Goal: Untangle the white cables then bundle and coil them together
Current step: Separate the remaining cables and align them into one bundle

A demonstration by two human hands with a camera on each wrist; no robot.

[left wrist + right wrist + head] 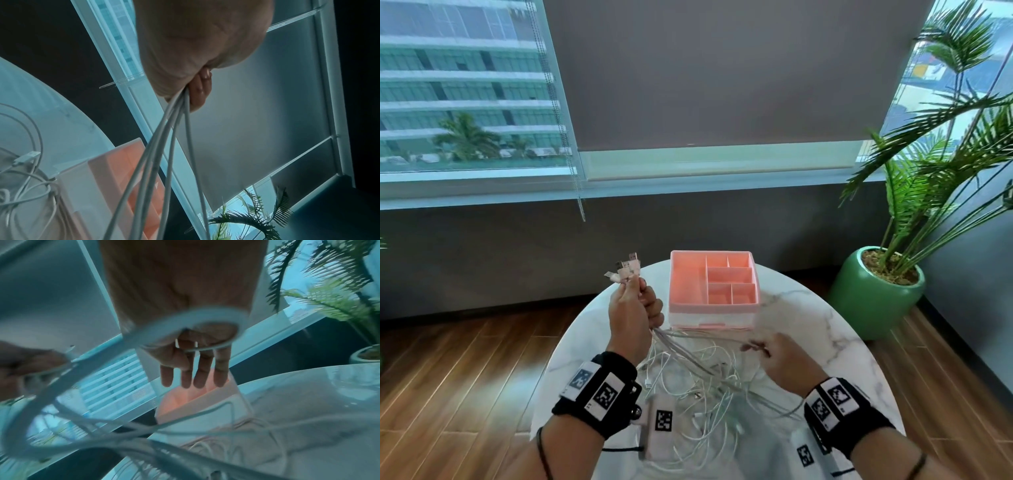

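2 hands: left hand (635,310) grips white cables (690,356); right hand (787,359) loose-fingered among them.

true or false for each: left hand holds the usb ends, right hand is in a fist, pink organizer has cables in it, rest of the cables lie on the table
1. The left hand grips the cables' USB ends. True.
2. The right hand is a closed fist. False: its fingers are straight, with a cable looped over them.
3. The pink organizer holds cables. False: its visible compartments show none.
4. Loose white cables lie on the marble table. True.
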